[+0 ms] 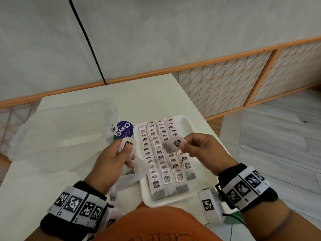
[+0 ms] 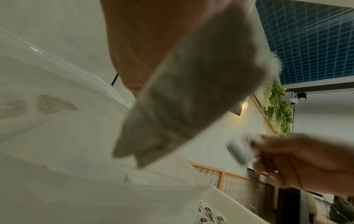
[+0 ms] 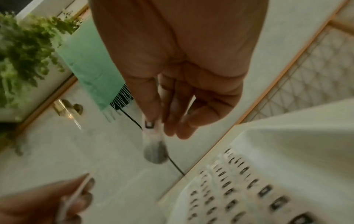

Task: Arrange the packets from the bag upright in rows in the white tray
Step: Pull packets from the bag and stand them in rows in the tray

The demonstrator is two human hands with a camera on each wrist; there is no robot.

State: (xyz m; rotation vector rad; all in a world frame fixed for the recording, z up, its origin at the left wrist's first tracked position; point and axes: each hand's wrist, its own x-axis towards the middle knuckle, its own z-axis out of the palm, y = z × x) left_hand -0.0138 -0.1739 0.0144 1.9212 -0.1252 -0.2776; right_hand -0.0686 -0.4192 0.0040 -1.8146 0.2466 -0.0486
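Observation:
The white tray point(image 1: 186, 124) on the table holds several rows of upright tea packets point(image 1: 160, 159) with pink-white labels. My left hand point(image 1: 112, 153) hovers just left of the tray and grips a packet point(image 1: 127, 144), which fills the left wrist view as a grey blur point(image 2: 191, 91). My right hand point(image 1: 196, 148) is above the tray's middle and pinches another packet point(image 1: 173, 144) between thumb and fingers; in the right wrist view that packet point(image 3: 153, 142) hangs below the fingers. The clear plastic bag point(image 1: 57, 129) lies to the left, with a flap running under my left hand.
A purple round label point(image 1: 124, 130) shows at the bag's mouth beside the tray. The tray's near edge point(image 1: 156, 204) is close to the table's front, by my orange shirt. An orange-framed lattice screen point(image 1: 225, 87) stands behind and to the right of the table.

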